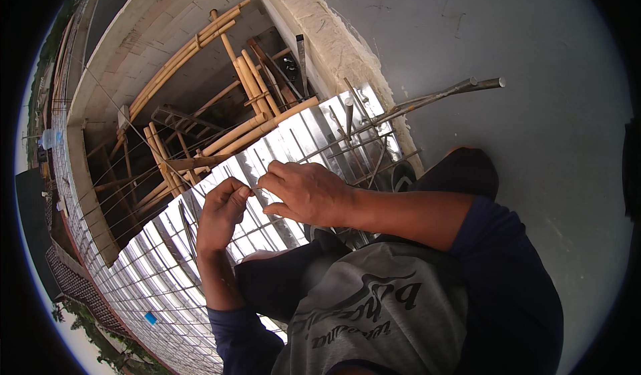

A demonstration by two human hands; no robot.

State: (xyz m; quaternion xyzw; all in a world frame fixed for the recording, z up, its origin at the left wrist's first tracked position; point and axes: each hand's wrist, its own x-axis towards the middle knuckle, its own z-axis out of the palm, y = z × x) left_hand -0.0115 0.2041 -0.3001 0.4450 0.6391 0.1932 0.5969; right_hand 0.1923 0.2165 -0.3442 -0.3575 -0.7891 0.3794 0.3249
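Over a shiny ribbed metal deck (157, 245), my two hands come close together, nearly fingertip to fingertip. My left hand (222, 213) is closed in a pinch, thumb against forefinger. Just to its right, my right hand (308, 191) has curled fingers, its thumb held a little lower and apart. A thin, wire-like strand seems to run between the fingertips, too small to tell for sure. Thin steel rods of a mesh (257, 229) cross the deck beneath both hands. Thicker reinforcing bars (437, 98) stick out to the right, beyond my right hand.
Past the deck's far edge is a deep opening with bamboo poles (250, 131) and a block wall (183, 18). A rough concrete ledge (327, 31) borders a grey wall surface (521, 74) on the right. A small blue piece (151, 318) lies on the mesh at lower left.
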